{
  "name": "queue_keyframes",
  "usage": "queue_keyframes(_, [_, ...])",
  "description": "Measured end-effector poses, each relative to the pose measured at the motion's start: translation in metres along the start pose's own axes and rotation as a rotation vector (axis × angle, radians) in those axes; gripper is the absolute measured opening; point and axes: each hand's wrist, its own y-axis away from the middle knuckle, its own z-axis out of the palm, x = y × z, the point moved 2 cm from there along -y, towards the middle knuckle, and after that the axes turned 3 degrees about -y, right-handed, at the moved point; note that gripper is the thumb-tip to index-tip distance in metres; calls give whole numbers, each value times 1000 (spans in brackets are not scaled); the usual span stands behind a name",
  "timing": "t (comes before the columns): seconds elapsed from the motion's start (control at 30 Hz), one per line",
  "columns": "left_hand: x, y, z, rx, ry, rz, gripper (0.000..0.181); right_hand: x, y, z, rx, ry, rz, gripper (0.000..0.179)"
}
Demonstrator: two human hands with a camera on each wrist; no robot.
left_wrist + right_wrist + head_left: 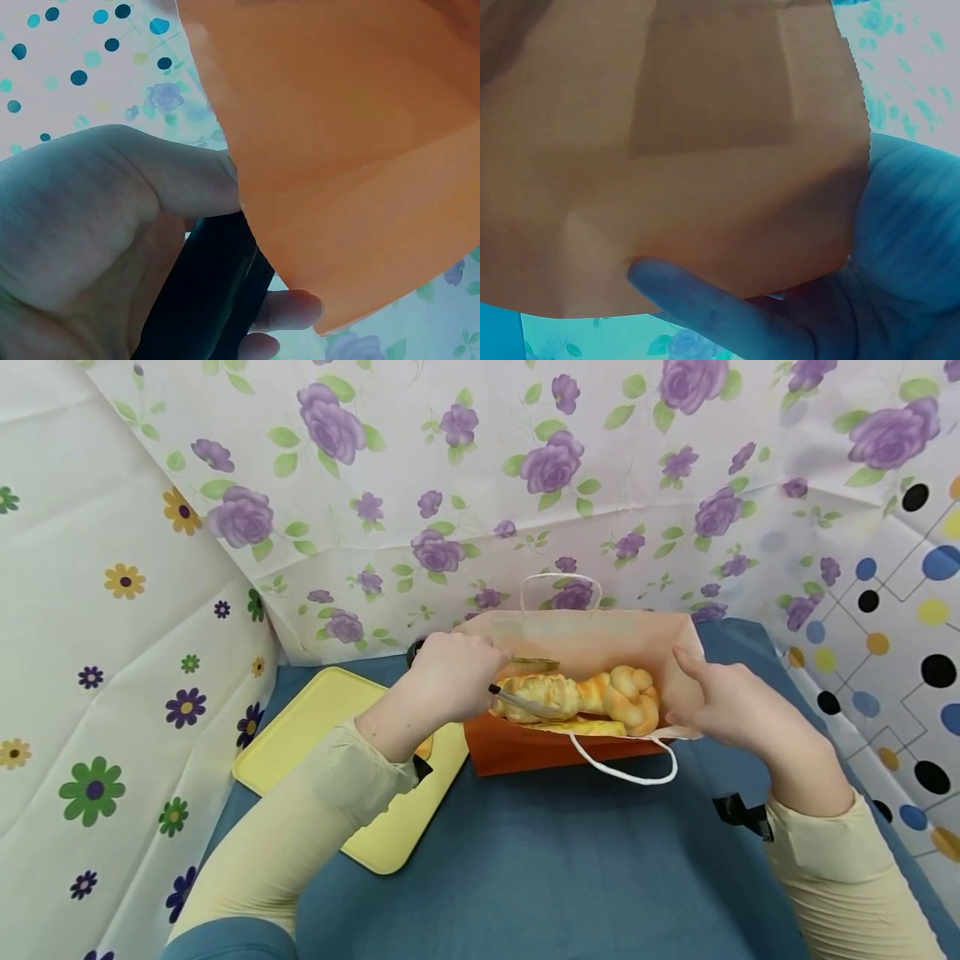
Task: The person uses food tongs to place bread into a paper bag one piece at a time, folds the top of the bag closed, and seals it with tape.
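Observation:
An orange-red paper bag [540,758] with a pale inside stands on the table, its mouth facing up. Several breads lie in it, among them a knotted roll [632,700]. My left hand [457,672], at the bag's left edge, grips black-handled tongs [206,289]. Their metal arms reach into the bag over the breads; whether they touch any, I cannot tell. My right hand [731,702] holds the bag's right side by its edge. In the right wrist view, a finger [712,307] lies against the paper [727,202].
A yellow tray [300,727] lies left of the bag, partly under my left forearm, with a bit of something orange-brown [425,747] on it. One white cord handle [630,774] droops at the bag's front, another [561,577] stands at its back. Flower-patterned sheets [450,485] enclose the blue tabletop [555,860].

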Motion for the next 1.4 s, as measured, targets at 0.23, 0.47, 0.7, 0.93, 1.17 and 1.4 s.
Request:
queue_keyframes(0.23, [-7,1,1,38,36,-14,59,-3,-4,-2,-19,16,14,83])
queue_keyframes(0.47, [-18,8,1,143,194,-41,50,-6,-10,-9,-33,18,60,104])
queue_keyframes(0.7, [-28,21,2,239,306,-26,57,-7,-10,-12,-23,37,76,105])
queue_keyframes(0.93, [-36,48,7,348,391,-53,68,-8,-10,-10,-27,13,92,104])
queue_keyframes(1.17, [-47,78,24,502,480,-65,74,-7,-10,-9,-19,27,89,105])
queue_keyframes(1.4, [-61,102,51,553,548,-123,77,-8,-9,-7,-18,18,74,102])
